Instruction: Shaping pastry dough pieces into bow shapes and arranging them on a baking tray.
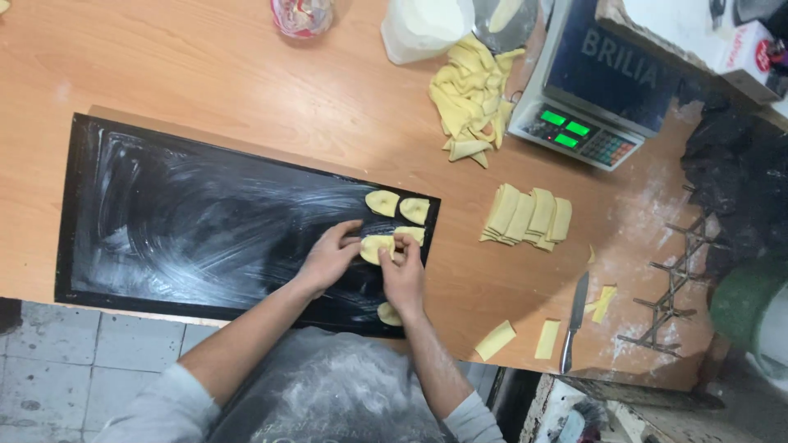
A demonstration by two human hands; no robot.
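Loads of open room on the left and middle of the black tray (164, 213), just smeared flour there. Right end crowded: folded dough pieces (397, 207) at the far corner, one more (387, 314) at the near edge, both hands in between. Bare wood beyond the tray's far edge. Right of the tray, a stack of dough strips (527, 215), a knife (573, 320) and the scale (587, 90) blocking things.

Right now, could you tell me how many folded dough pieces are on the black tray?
4: two side by side at the top right, one under both hands, one near the front edge, partly hidden by the right forearm.
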